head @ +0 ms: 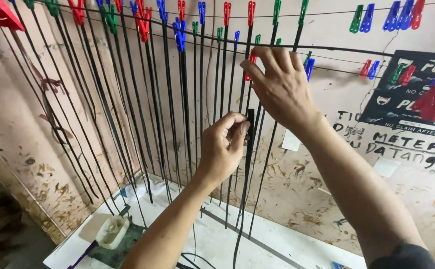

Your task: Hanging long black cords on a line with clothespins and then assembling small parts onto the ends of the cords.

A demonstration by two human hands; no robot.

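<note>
Looks like the hanging step is in hand here: the left hand, just below the middle of the frame, has its fingers pinched together on a thin black strip that dangles down toward the white desk at the bottom. The right hand is up top at center, reaching to the wire line, fingers curled together around something at the line; a red clothespin peeks out by the fingertips, but I can't tell for sure what it's clamped on. My guess is the next move needs the strip's top end lined up at the wire and held steady for a pin. Both forearms angle up from the lower right. Rows of other black strips hang on coloured pegs at upper left, and a small plastic cup sits at lower left.
</note>
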